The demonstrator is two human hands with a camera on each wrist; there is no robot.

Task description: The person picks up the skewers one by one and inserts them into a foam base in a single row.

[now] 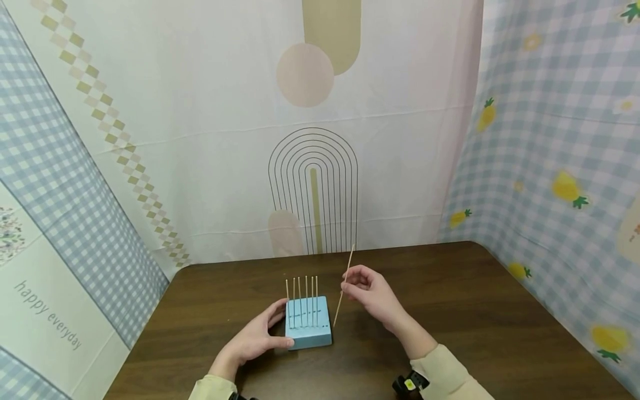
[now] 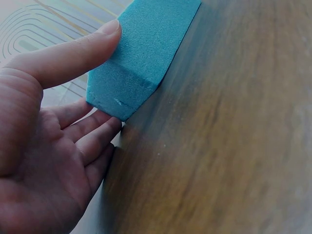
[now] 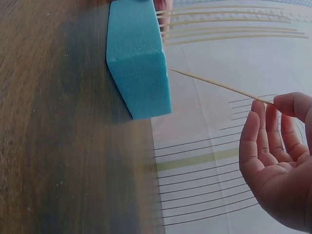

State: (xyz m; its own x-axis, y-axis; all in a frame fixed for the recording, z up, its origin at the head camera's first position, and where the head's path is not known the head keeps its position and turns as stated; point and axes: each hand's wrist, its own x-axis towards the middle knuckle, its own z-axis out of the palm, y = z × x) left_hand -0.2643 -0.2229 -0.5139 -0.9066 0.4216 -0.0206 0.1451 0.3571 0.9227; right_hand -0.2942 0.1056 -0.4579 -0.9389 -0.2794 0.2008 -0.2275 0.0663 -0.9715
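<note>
A light blue foam block (image 1: 311, 336) sits on the table, with several thin wooden sticks (image 1: 306, 294) standing in its top in a row. My left hand (image 1: 255, 336) holds the block at its left side, thumb on the front face and fingers behind the left edge. Thumb and fingertips of my right hand (image 1: 372, 291) pinch another wooden stick (image 3: 219, 84) near its middle. That stick leans, its lower tip beside the block's right edge in the head view. In the right wrist view, the tip is right at the block's top edge. Small dark marks dot the block's top.
The dark wooden table (image 1: 450, 311) ends at a white patterned cloth (image 1: 225, 166) behind. Blue checked cloths hang at both sides, the right one (image 1: 540, 139) printed with pineapples. A black strap (image 1: 410, 383) circles the right wrist.
</note>
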